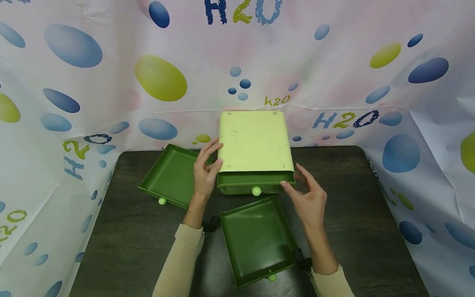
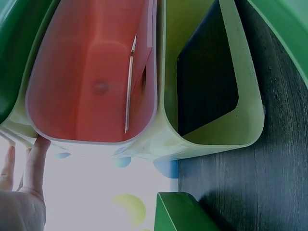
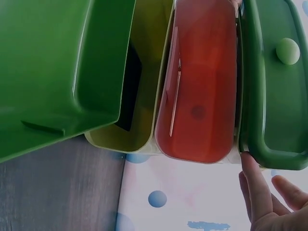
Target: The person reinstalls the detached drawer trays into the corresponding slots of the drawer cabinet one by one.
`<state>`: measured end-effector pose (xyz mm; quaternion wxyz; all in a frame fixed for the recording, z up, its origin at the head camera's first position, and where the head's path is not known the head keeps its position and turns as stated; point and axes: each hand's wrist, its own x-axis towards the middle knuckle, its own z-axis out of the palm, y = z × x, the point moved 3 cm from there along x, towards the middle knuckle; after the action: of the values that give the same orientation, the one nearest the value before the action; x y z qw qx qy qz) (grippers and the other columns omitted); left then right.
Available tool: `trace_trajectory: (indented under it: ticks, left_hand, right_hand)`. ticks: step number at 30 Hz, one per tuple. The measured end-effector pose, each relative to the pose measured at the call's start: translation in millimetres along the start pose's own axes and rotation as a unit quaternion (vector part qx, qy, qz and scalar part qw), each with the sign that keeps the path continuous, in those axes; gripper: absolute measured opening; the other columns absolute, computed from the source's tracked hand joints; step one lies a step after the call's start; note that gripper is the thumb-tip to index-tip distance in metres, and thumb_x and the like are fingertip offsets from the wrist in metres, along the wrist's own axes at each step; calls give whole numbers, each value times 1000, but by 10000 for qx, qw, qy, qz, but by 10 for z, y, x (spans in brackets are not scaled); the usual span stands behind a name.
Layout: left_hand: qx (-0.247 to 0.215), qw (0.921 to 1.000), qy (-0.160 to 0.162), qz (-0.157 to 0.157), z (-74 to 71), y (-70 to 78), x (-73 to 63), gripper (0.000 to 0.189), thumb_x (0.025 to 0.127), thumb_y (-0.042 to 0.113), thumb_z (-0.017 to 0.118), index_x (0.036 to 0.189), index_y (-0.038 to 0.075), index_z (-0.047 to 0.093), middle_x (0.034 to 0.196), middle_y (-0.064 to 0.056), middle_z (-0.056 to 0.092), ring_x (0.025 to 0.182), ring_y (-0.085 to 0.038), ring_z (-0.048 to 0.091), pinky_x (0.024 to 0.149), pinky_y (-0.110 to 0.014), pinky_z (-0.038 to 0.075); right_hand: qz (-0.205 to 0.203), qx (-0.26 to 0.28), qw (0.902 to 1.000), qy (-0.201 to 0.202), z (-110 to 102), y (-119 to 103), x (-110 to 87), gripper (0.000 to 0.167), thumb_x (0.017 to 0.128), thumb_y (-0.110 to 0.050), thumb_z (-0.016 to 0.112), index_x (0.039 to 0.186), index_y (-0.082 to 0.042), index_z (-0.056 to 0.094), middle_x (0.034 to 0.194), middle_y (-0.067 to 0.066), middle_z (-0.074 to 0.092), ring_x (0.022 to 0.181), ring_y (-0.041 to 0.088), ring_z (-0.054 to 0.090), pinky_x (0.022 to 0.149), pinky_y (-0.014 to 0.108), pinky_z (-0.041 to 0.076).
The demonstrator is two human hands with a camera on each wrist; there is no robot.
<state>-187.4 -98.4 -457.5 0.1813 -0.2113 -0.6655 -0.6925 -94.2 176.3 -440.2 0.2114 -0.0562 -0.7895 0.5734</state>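
Observation:
A pale yellow-green drawer cabinet [image 1: 256, 140] stands at the table's back, its dark green top drawer [image 1: 241, 178] sticking out part way. My left hand [image 1: 205, 171] rests its fingers against the cabinet's left side. At the drawer's right front corner is my right hand [image 1: 306, 198], thumb near the front edge and fingers along the side. In the right wrist view, one fairly straight finger [image 3: 256, 185] touches beside the drawer. Below that drawer, a red compartment [image 3: 204, 86] and a yellow-green compartment [image 2: 216, 130] stand without drawers.
One green drawer [image 1: 256, 243] with a round knob lies on the dark table [image 1: 122, 239] between my forearms. Another green drawer [image 1: 170, 173] lies left of the cabinet, partly behind my left arm. A patterned white sheet [image 1: 208, 53] hangs behind and along the sides.

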Motion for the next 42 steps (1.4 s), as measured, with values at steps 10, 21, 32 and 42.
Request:
trace_trajectory:
  ticks: [10,21,32,42]
  left_hand:
    - [-66,10000,3,-9,4,1,-2,36,98,-1,55,134,-6,58,149,-24,42,94,-9,63,40,-22,31]
    - [62,9998,-24,-161,44,261,25,35,95,-11,52,130,-18,53,146,-37,37,106,-7,59,43,-19,33]
    - [-3,10000,1,-57,27,111,19,36,95,-13,51,131,-17,54,147,-36,37,107,-7,59,42,-21,31]
    - [-42,10000,16,24,-3,-2,-11,36,98,2,56,133,-6,58,149,-24,42,97,-9,63,39,-25,30]
  right_hand:
    - [64,-126,9999,-96,29,-321,-12,53,84,-1,79,133,4,61,120,24,67,110,36,64,72,12,52]
    - [-66,-235,9997,-36,54,-319,31,48,85,-4,78,130,4,62,123,20,67,104,35,66,75,15,53]
    - [-329,-337,9987,212,97,-291,89,45,85,-5,79,127,3,65,121,19,67,95,30,65,71,10,50]
    - [-454,-402,9978,266,118,-278,111,46,83,-4,80,124,7,64,119,25,66,96,36,65,70,8,49]
